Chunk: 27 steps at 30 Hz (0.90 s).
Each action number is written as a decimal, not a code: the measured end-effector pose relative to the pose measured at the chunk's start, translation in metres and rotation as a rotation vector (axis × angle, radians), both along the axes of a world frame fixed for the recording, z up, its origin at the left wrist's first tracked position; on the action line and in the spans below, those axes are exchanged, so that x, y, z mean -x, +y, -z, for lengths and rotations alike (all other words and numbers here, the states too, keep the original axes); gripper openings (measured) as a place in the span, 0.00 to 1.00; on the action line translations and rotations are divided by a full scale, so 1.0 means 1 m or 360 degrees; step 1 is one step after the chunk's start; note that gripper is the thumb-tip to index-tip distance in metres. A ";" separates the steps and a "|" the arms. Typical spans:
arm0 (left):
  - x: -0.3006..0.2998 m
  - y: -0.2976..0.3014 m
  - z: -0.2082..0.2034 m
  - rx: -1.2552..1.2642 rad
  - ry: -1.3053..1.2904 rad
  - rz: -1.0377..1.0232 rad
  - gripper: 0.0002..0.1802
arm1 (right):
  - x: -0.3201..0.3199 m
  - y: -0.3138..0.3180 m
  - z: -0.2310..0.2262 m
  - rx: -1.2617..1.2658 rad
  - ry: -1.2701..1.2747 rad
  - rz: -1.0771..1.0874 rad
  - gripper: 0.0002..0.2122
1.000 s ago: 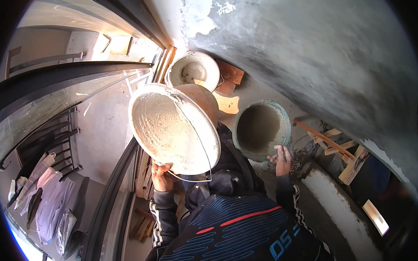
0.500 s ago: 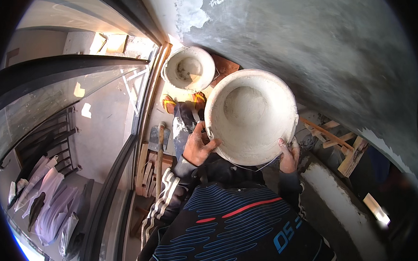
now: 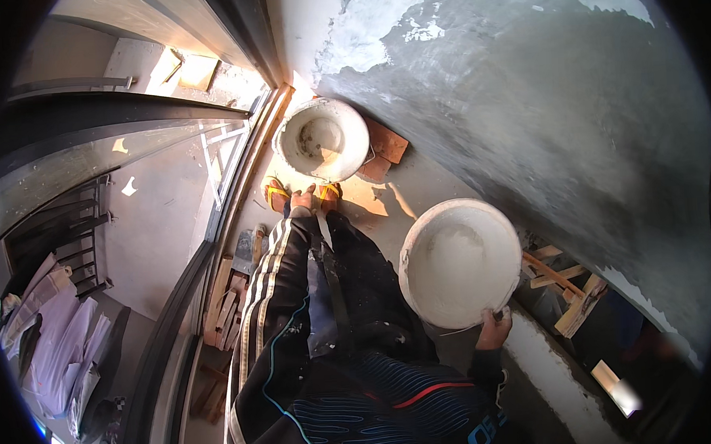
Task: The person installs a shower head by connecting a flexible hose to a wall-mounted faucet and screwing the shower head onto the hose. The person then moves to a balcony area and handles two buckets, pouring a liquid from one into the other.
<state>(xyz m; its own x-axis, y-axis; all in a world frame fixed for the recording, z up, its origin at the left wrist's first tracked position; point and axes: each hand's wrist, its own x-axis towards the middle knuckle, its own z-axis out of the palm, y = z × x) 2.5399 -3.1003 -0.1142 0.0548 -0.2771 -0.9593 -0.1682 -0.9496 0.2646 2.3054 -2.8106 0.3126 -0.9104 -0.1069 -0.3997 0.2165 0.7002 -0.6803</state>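
Observation:
A large whitish bucket (image 3: 462,265), coated inside with pale residue, is at my right, its mouth facing up. My right hand (image 3: 494,329) is closed on its near right rim. My left hand (image 3: 302,200) is stretched far forward between my feet, just short of a second, similar bucket (image 3: 321,139). Its fingers look apart with nothing in them, and whether they touch that bucket's rim I cannot tell. The second bucket stands on the floor in front of my yellow-strapped sandals (image 3: 275,195), with darker spots of residue at its bottom.
A grey, patchily plastered wall (image 3: 509,96) rises on the right. Reddish bricks or tiles (image 3: 384,145) lie beside the far bucket. Dark-framed glazing (image 3: 177,325) runs along the left. A trowel-like tool (image 3: 251,246) and wood pieces (image 3: 226,303) lie by it; more wood (image 3: 577,296) lies at right.
My left hand has let go of the large bucket and reached forward to the far one. The large bucket has moved lower and to the right in my right hand. My body leans forward.

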 end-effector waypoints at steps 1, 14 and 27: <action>0.002 0.001 0.040 0.0065 -0.0140 -0.0057 0.32 | 0.011 0.004 0.003 -0.0023 0.0018 -0.0083 0.14; 0.071 -0.033 0.022 0.0556 -0.0909 0.0045 0.22 | -0.012 0.027 0.007 -0.0256 -0.0241 0.0242 0.17; 0.089 -0.032 -0.120 0.1144 -0.0266 0.0296 0.24 | -0.010 0.037 0.025 -0.0082 -0.0258 0.0202 0.23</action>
